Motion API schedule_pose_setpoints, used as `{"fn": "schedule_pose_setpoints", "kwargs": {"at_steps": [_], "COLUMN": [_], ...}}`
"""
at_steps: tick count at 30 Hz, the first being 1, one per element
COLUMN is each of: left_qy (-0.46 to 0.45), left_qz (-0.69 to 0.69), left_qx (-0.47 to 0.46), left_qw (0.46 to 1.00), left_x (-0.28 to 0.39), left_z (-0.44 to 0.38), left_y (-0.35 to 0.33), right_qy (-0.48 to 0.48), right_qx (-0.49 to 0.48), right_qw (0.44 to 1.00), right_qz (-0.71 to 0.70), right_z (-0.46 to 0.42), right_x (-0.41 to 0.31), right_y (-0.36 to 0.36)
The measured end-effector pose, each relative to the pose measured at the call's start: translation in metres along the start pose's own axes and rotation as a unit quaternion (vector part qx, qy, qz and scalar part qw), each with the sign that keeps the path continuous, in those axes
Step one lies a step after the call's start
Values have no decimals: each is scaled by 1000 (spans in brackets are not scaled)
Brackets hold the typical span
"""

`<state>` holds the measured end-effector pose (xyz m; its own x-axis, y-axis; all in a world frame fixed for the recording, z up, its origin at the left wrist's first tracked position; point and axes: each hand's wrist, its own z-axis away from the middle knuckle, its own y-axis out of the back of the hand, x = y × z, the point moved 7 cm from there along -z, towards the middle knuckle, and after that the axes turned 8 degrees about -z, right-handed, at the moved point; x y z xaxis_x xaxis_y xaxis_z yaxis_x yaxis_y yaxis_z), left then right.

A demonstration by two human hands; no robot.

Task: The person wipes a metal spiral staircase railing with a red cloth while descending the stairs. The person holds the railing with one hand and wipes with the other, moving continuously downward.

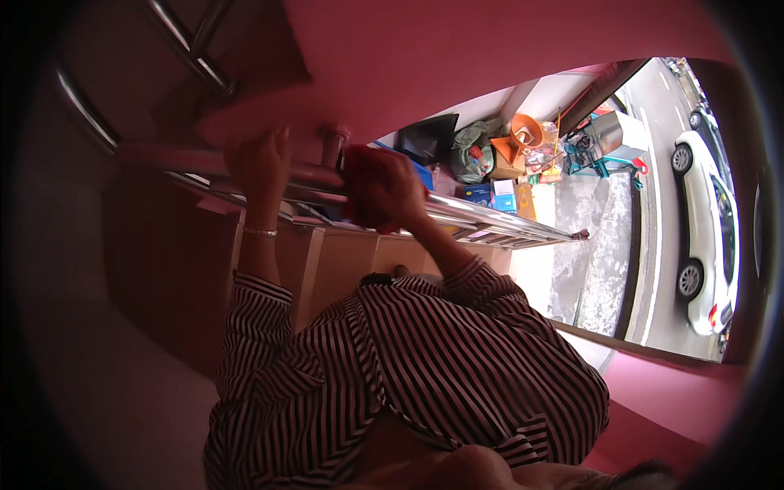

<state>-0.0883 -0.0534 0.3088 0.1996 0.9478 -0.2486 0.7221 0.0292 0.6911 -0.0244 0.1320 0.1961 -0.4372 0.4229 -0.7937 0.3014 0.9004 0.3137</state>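
A polished metal handrail [490, 212] runs across in front of me beside a staircase. My left hand [260, 160] is wrapped around its darker upper stretch, and a thin bracelet circles that wrist. Farther down the rail, my right hand [395, 187] presses a dark red cloth [364, 177] against the metal. The cloth bunches around the tube and hides that part of it. A short metal post [332, 146] stands between the two hands, joined to the pink-lit wall surface. Shadow hides some of the left fingers.
Tan stair treads [346, 257] lie below the rail. Beyond it sit cardboard boxes [508, 164], an orange funnel-shaped container [525, 131], a filled plastic bag [474, 156] and a dark flat panel [429, 139]. Outside, a white car [704, 239] stands on the road. More metal rails [184, 43] rise at upper left.
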Motion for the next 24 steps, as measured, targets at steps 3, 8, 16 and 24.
{"fn": "schedule_pose_setpoints", "kwargs": {"at_steps": [3, 8, 16, 24], "left_qy": [6, 27, 27, 57], "left_qz": [-41, -22, -10, -6], "left_qx": [-22, -9, -22, -19], "left_qw": [999, 999, 999, 998], "left_x": [-2, -8, -7, -28], "left_z": [2, 7, 3, 35], "left_y": [-1, 3, -1, -33], "right_qy": [-160, -203, 104, 85], "right_qx": [-71, 51, -9, -12], "right_qw": [967, 976, 993, 996], "right_qz": [-187, -61, -56, 1], "right_z": [31, 50, -1, 0], "right_x": [84, 76, -19, -14], "right_y": [37, 106, -7, -19]}}
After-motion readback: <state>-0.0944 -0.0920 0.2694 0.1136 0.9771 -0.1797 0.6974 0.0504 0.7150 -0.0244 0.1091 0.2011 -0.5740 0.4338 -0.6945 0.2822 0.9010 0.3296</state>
